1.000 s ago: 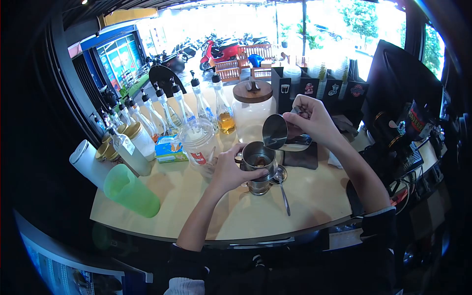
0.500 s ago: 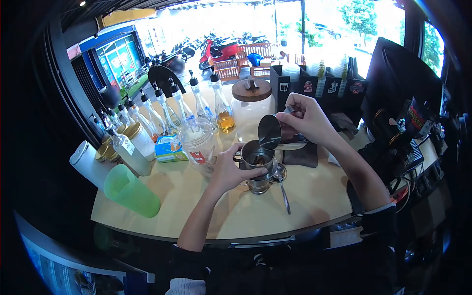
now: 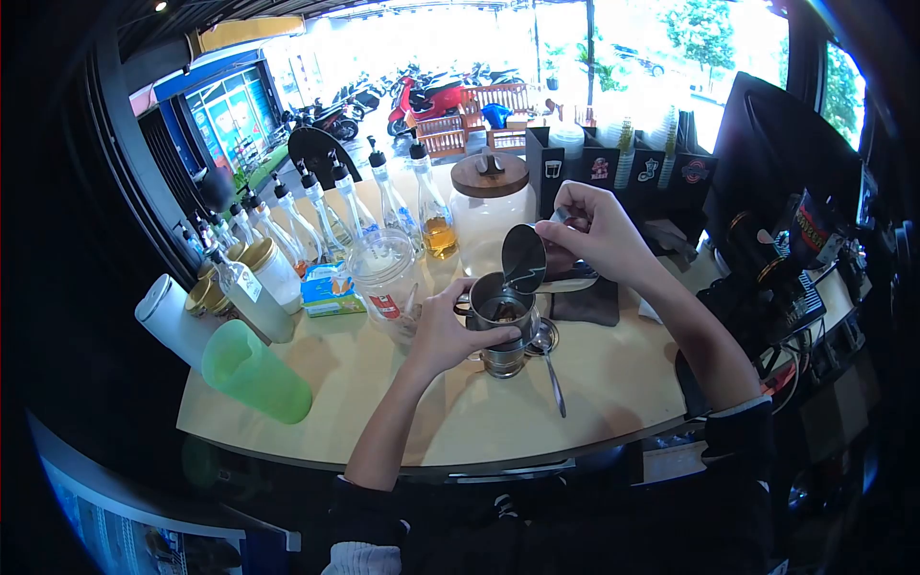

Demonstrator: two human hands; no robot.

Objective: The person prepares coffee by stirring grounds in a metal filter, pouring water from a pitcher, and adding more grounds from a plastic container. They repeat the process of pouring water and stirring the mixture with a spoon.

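Observation:
My left hand (image 3: pixel 444 331) wraps round a metal cup (image 3: pixel 494 331), thumb across its front and fingers behind by its handle. Dark bits lie in liquid inside this cup, which sits over a lower metal vessel (image 3: pixel 504 362) on the counter. Above it, a steel pitcher (image 3: pixel 524 257) is tipped steeply in my right hand (image 3: pixel 596 230), its lip right over the cup's rim and its mouth facing me. Right of the cup a round metal piece (image 3: pixel 545 335) lies with a spoon (image 3: pixel 556 385) on it.
Left of my hand stand a clear plastic jar (image 3: pixel 381 278), a green tumbler (image 3: pixel 257 374) and a small box (image 3: pixel 333 290). Pump bottles (image 3: pixel 439 225) line the back. Behind the cup are a wooden-lidded jar (image 3: pixel 491 211), a dark cloth (image 3: pixel 586 303) and a cup organizer (image 3: pixel 628 177).
The pitcher stays tipped over the cup, shifted very slightly. The liquid inside the cup looks a little higher. My left hand keeps its hold.

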